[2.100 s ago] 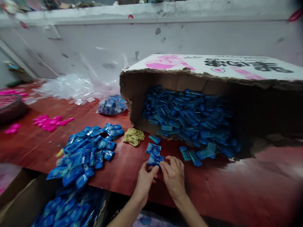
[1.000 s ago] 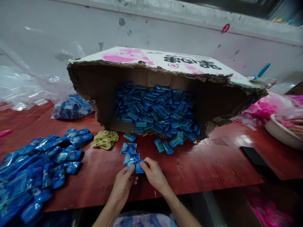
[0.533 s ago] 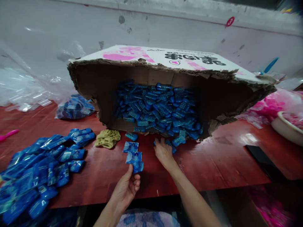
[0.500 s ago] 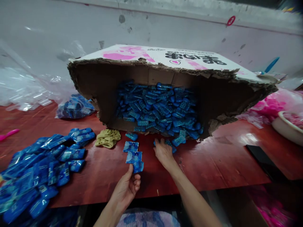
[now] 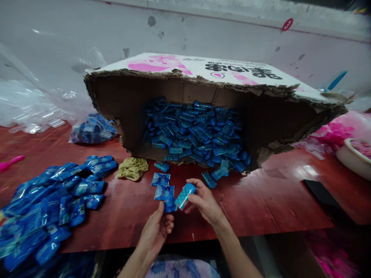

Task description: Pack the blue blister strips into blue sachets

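My right hand (image 5: pixel 207 204) grips a small blue case (image 5: pixel 184 197) with a rounded end and a clear, bumpy-looking part, held tilted over the table. Close on its left, my left hand (image 5: pixel 156 228) pinches a small blue printed packet (image 5: pixel 170 205) between thumb and fingers, its fingers curled. The case's lower end is right beside that packet; whether they touch I cannot tell. Two flat blue packets (image 5: pixel 164 192) lie just beyond my left thumb. Many similar blue cases (image 5: pixel 194 131) fill the back of a cardboard box (image 5: pixel 272 116) lying with its torn opening towards me.
A pile of filled blue packets (image 5: pixel 52 200) covers the table's left side. A crumpled yellowish cloth (image 5: pixel 132 168) lies before the box, with loose cases (image 5: pixel 208 180) at its opening. To the right are a black phone-like slab (image 5: pixel 327 200) and a white bowl (image 5: pixel 353 160).
My right hand has come back from the box's opening towards my left hand, bringing a blue case with it. The left hand stays nearly in place, still pinching its packet.
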`<state>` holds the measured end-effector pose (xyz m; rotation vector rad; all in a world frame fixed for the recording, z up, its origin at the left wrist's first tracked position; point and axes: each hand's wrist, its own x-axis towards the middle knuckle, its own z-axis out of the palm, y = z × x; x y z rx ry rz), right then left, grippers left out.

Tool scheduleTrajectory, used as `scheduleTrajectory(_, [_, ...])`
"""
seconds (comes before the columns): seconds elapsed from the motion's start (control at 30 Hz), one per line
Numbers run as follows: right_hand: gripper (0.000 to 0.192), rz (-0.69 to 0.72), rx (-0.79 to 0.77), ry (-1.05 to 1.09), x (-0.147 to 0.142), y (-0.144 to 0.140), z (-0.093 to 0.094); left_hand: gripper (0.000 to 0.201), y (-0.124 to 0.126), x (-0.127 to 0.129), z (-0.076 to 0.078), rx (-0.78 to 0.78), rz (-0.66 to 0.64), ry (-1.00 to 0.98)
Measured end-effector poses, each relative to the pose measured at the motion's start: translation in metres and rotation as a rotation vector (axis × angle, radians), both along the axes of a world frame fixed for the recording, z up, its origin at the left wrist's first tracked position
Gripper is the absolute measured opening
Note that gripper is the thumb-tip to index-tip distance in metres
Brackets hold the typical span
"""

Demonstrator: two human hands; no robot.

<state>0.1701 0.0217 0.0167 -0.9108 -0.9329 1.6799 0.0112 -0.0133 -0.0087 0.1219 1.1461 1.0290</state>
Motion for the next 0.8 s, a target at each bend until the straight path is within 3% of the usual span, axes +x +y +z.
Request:
scheduleTrajectory(0.23, [0.041, -0.069, 0.039, -0.099, -0.008, -0.007, -0.006, 0.033, -0.003, -0.004, -0.005, 0.117, -0.003, 0.019])
scheduleTrajectory(0.57, [0.036, -0.181, 0.098, -0.095, -0.017, -0.027, -0.002, 0.039, -0.005, -0.007, 0.000, 0.210, 0.019, 0.094])
scheduleTrajectory(0.67, [0.037, -0.251, 0.187, -0.201, -0.023, -0.035, -0.013, 0.037, -0.005, -0.007, 0.001, 0.214, 0.042, 0.101])
scheduleTrajectory(0.8, [0.033, -0.365, 0.448, -0.503, -0.032, -0.051, -0.040, 0.031, -0.006, -0.005, 0.003, 0.158, 0.065, 0.033])
